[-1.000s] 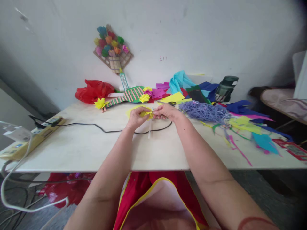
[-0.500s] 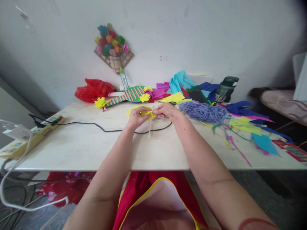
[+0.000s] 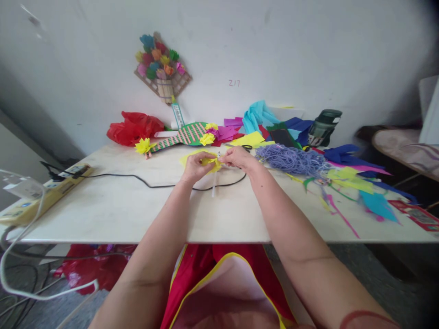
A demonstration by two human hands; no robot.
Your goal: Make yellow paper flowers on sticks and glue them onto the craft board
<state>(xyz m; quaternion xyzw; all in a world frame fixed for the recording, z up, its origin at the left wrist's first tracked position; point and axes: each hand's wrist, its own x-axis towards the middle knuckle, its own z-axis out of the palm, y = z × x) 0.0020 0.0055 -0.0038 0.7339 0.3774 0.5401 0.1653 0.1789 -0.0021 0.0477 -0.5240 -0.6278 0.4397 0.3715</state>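
Observation:
Both my hands meet over the middle of the white table [image 3: 113, 210]. My left hand [image 3: 195, 167] pinches a small bunch of yellow crepe paper [image 3: 210, 161]. My right hand [image 3: 237, 159] is closed on the other side of the same yellow paper, fingertips touching it. A thin white stick [image 3: 214, 186] hangs down from the paper toward me. A flat yellow paper sheet [image 3: 187, 158] lies under the hands.
A black cable [image 3: 137, 179] runs from a yellow power strip [image 3: 41, 196] at left. Behind lie a red bag [image 3: 135, 128], a striped green paddle with paper flowers [image 3: 187, 135], scissors [image 3: 244, 147], purple yarn [image 3: 293, 160], coloured paper scraps [image 3: 353, 183] and a dark green bottle [image 3: 323, 125].

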